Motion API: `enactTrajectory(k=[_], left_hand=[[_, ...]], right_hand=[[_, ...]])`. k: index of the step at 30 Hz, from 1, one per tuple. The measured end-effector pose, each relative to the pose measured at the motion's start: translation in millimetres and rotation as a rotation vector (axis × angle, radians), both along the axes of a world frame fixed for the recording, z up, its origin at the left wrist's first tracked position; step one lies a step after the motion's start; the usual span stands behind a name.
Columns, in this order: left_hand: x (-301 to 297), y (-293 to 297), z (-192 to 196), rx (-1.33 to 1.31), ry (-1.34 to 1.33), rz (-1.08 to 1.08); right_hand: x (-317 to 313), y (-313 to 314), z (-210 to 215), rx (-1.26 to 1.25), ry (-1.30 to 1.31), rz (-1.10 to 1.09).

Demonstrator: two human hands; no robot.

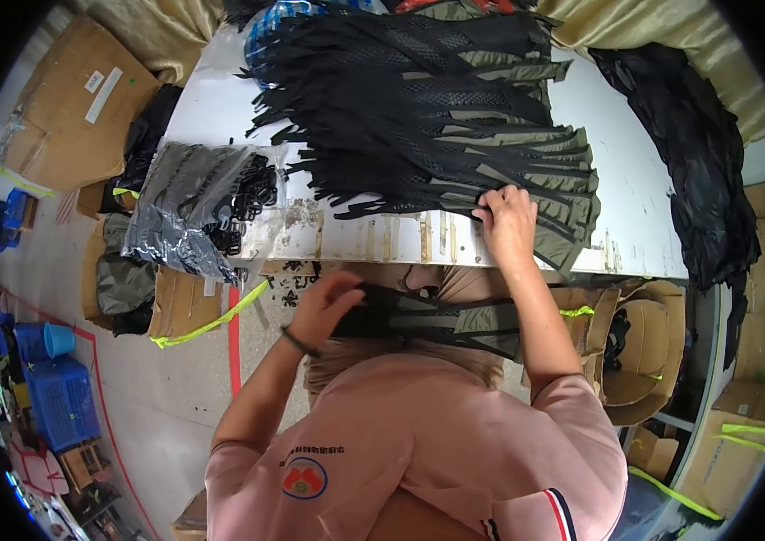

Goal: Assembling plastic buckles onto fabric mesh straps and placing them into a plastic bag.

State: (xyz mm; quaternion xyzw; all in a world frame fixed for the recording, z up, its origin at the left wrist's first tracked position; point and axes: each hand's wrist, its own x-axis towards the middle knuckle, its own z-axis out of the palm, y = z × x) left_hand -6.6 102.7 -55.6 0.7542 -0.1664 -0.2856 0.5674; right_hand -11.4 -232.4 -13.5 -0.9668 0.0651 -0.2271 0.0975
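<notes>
A spread-out pile of black and olive-green fabric pieces (455, 99), with mesh panels and narrow strap ends, lies on the white table (301, 236). At its near edge my right hand (511, 221) has its fingers bent and pressed together on one of the fabric pieces. Another black and olive piece (419, 317) lies across my lap, below the table's edge. My left hand (324, 307) is over the left end of that piece, thumb and fingers apart, and nothing shows between them. A dark band circles my left wrist.
On the table's left lies a clear plastic bag (188, 203) with black plastic buckles. Black fabric (694, 162) hangs along the right edge. Cardboard boxes stand at left (186, 302) and right (640, 352). Blue crates (56, 401) sit on the floor at far left.
</notes>
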Motion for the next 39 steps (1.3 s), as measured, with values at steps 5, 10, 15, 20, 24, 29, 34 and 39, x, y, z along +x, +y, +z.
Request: enactTrajectory(k=[5,10,15,20,24,29,34,39], left_hand=[[27,-67,18,-0.496,0.448,0.049],[48,-67,7,-0.867,0.611,0.028],[54,-26,-28,-0.548,0.658,-0.222],[9,-38,-1,-0.374,0.771,-0.368],[5,-40,-19,-0.734,0.766,0.067],[13,-5,-26,-0.628,0.493,0.443],[10,9,-16,-0.593,0.430,0.457],[4,-2,-5,-0.462,0.278,0.343]], right_hand=[[-33,21,36,0.497,0.208,0.280],[-66,7,38,0.992,0.535,0.319],[-84,-5,6,1.275,0.529,0.249],[-86,2,-1,1.518,0.525,0.237],[-88,8,7,1.532,0.674,0.208],[-96,-6,-19,1.055,0.932,0.242],[-85,43,-8,0.213,0.646,0.365],[-28,141,-23,0.863,0.265,0.673]])
